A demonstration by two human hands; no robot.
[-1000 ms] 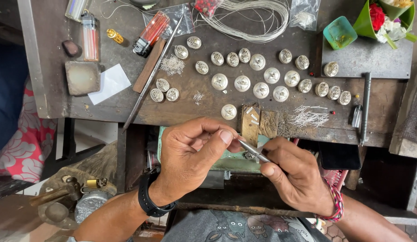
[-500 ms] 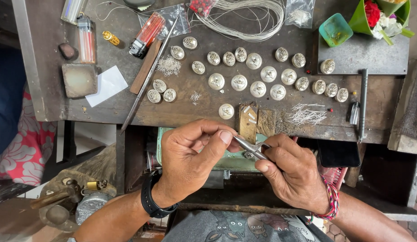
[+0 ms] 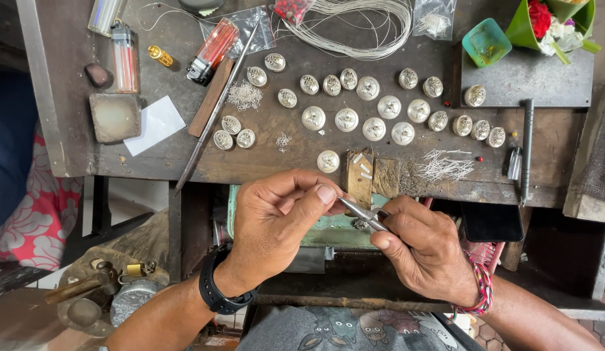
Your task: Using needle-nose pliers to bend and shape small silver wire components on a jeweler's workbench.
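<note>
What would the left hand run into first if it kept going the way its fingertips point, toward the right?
Probably the right hand: the left hand pinches the metal tweezers that run straight into the right hand's fingers. Depth is hard to judge from above.

We cannot make out what our left hand pinches at the tweezers, whose rear end our right hand hides; the wire coil runs off the top edge.
</note>
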